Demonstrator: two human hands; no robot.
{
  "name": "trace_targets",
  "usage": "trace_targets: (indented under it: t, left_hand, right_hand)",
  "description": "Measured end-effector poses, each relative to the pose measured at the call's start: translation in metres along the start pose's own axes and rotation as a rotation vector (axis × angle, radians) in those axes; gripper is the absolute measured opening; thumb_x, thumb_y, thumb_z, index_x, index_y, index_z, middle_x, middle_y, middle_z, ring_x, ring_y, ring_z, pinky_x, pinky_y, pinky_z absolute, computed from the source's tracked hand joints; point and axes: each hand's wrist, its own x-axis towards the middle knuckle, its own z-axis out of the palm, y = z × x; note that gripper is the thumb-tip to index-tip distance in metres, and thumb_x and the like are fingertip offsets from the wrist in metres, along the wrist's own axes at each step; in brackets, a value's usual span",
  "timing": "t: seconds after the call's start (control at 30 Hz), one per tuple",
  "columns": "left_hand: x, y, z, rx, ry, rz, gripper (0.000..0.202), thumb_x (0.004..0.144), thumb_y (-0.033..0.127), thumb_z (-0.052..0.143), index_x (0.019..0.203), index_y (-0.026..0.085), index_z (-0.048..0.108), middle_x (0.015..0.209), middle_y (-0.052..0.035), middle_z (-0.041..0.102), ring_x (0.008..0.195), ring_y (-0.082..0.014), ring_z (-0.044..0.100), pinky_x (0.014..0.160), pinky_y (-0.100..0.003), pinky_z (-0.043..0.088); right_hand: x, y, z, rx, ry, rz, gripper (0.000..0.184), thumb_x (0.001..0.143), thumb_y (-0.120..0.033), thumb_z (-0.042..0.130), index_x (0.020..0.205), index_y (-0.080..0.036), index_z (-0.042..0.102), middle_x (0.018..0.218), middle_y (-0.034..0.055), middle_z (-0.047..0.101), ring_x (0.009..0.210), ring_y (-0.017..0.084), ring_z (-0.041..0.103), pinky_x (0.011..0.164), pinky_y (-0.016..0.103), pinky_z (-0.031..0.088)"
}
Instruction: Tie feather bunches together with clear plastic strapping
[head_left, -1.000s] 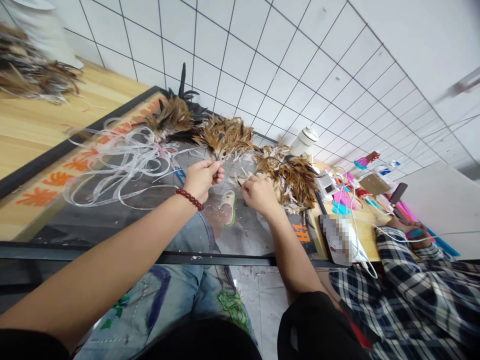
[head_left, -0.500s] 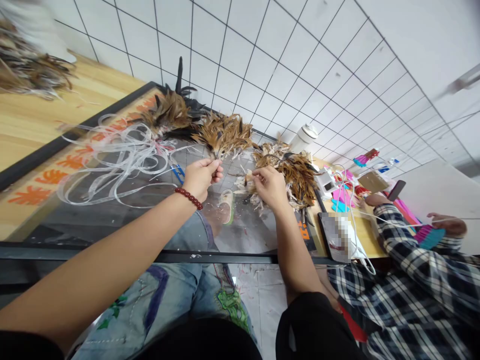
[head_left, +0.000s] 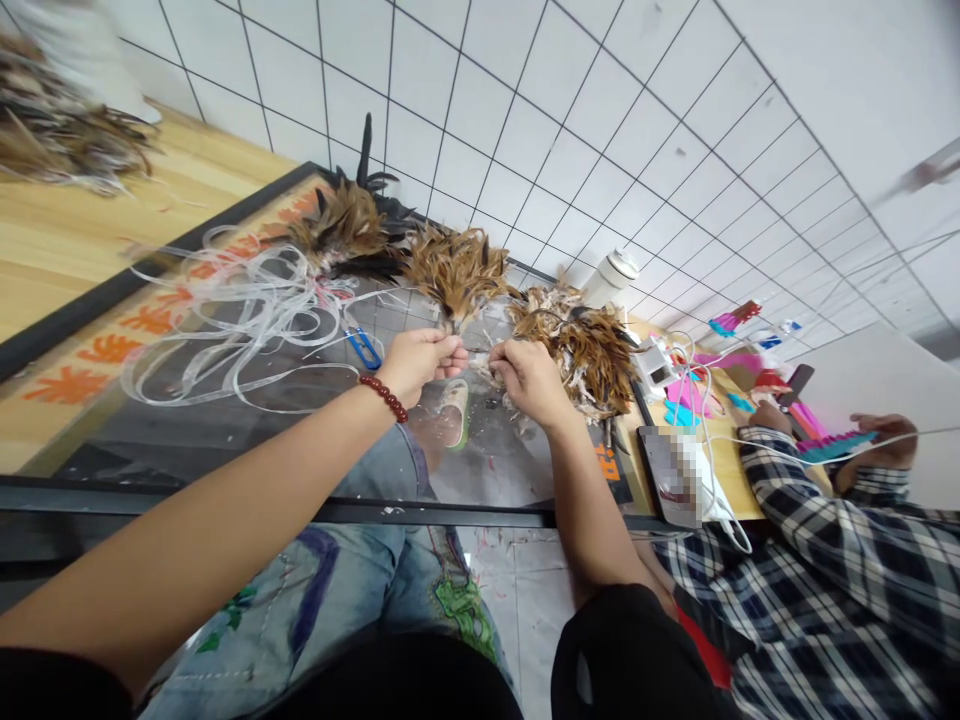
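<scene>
My left hand (head_left: 424, 362), with a red bead bracelet on its wrist, is closed in a pinch. Its fingertips grip the base of a brown feather bunch (head_left: 456, 270), whose tips fan out toward the wall. Close beside it, my right hand (head_left: 529, 378) is also pinched, at the left edge of a pile of loose brown feathers (head_left: 604, 365). What its fingers hold is too small to make out. Left of my left hand lie blue-handled snips (head_left: 364, 348) and a tangle of clear ribbon (head_left: 247, 300). Another feather bunch (head_left: 349, 222) with black plumes rests behind the ribbon.
The glass-topped table has a black frame edge (head_left: 450, 512). A white bottle (head_left: 611, 275) stands by the tiled wall. On the right are a phone (head_left: 664, 475), cables, a white charger (head_left: 656, 362) and a co-worker's plaid sleeve (head_left: 791, 490). More feathers (head_left: 67, 130) lie far left.
My left hand has moved slightly right with the feather bunch. My right hand has shifted left and its fingers have curled in, bringing the hands closer together. The co-worker's hands have moved a little.
</scene>
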Motion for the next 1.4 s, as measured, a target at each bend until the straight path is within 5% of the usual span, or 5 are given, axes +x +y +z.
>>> trace_targets:
  t: [0.43,0.8,1.03,1.2,1.4]
  left_hand:
    - [0.003,-0.015,0.0,0.306,-0.226,0.049,0.017,0.068,0.013,0.07,0.053,0.012,0.064,0.054,-0.0072,0.064,0.045,-0.0111,0.058,0.043,-0.019,0.047]
    - [0.002,-0.002,0.002,0.136,0.003,0.129,0.013,0.075,0.009,0.061,0.062,0.01,0.062,0.054,-0.0014,0.059,0.044,-0.0072,0.053,0.043,-0.018,0.044]
    - [0.006,-0.003,-0.001,0.056,0.0,0.096,0.011,0.077,0.011,0.061,0.066,0.009,0.062,0.056,-0.0005,0.058,0.044,-0.0064,0.051,0.043,-0.018,0.043]
    - [0.005,-0.003,-0.003,0.011,-0.02,0.072,0.009,0.077,0.011,0.061,0.068,0.009,0.061,0.058,-0.0012,0.059,0.045,-0.0058,0.052,0.045,-0.018,0.043]
    - [0.005,-0.002,-0.002,0.004,-0.001,0.082,0.008,0.076,0.012,0.063,0.068,0.009,0.063,0.06,-0.0015,0.061,0.047,-0.0063,0.053,0.047,-0.019,0.045]
  right_hand:
    - [0.001,-0.006,0.008,-0.197,0.074,-0.081,0.027,0.095,-0.028,0.036,0.098,-0.02,0.062,0.093,0.0076,0.064,0.094,0.021,0.049,0.088,0.035,0.027]
    - [-0.001,0.002,0.009,-0.138,-0.084,0.12,0.014,0.082,-0.026,0.054,0.083,-0.02,0.066,0.092,0.0076,0.063,0.094,0.024,0.052,0.079,0.034,0.033]
    - [0.0,0.024,0.014,0.474,0.19,0.324,0.012,0.084,-0.027,0.049,0.083,-0.02,0.059,0.073,-0.0016,0.058,0.067,0.012,0.05,0.067,0.025,0.039]
    - [0.002,0.021,0.015,0.875,0.208,0.358,0.014,0.078,-0.031,0.058,0.084,-0.019,0.059,0.065,-0.0043,0.052,0.057,0.008,0.045,0.055,0.021,0.037]
    - [0.002,0.019,0.018,0.902,0.205,0.327,0.021,0.072,-0.029,0.066,0.09,-0.017,0.067,0.076,-0.0008,0.064,0.066,0.009,0.055,0.064,0.022,0.044]
